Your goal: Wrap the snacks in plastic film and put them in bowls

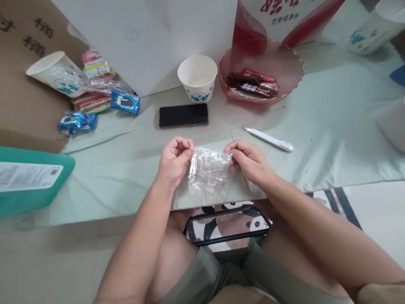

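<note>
A crinkled clear plastic bag [211,171] is stretched between my two hands above the table's front edge. My left hand [175,160] pinches its upper left corner between thumb and fingers. At the upper right corner, my right hand [249,160] grips the film the same way. The bag hangs down and looks flat, with nothing visible inside. Just beyond my hands lies a black smartphone [183,115]. A white utility knife [268,139] rests to the right, past my right hand.
A paper cup [198,78] stands behind the phone. Beside it, a pink bowl [262,90] holds wrapped snacks. At left are a tipped paper cup [58,76], blue snack packets [125,102] and a green container [63,169]. Boxes line the back. More cups are at right.
</note>
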Demonstrator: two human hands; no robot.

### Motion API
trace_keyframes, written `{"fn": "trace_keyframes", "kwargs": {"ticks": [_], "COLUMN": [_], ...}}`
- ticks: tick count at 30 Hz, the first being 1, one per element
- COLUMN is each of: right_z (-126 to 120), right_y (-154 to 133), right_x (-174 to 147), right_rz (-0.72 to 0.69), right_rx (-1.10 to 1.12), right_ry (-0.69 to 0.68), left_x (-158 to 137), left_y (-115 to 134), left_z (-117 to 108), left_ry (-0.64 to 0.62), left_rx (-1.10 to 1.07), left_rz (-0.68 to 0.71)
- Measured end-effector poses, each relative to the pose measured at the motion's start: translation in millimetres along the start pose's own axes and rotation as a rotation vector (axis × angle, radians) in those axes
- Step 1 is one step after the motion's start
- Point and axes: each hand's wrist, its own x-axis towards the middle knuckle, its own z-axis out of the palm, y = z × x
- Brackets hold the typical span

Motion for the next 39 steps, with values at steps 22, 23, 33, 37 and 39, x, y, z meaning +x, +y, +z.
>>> {"fn": "trace_keyframes", "kwargs": {"ticks": [22,23,33,37,39], "right_z": [-4.8,-4.8,-3.7,0.6,0.8], "right_y": [3.4,3.9,17.4,15.9,14.9], "right_x": [-1.0,-1.6,-0.1,1.8,2.9], "right_rz": [-0.02,-0.03,-0.123,-0.072,-0.095], "right_rx": [-0.056,-0.072,0.019,-0.074,-0.062], "right_ry": [-0.003,-0.03,-0.133,-0.146,-0.114], "left_x": [-5.5,-5.8,-5.4,-3.9,-4.2], "left_y": [-0.6,-0.8,-6.0,-2.8,-0.3], "left_z": [-5.6,-5.0,-4.4,-5.9,-5.9], "left_ry": [-0.296,-0.31,-0.157,-0.133,-0.178], "left_rx": [0.07,0.1,0.204,0.073,-0.011], "left_rz": [-0.3,-0.299,-0.114,-0.114,-0.19]}}
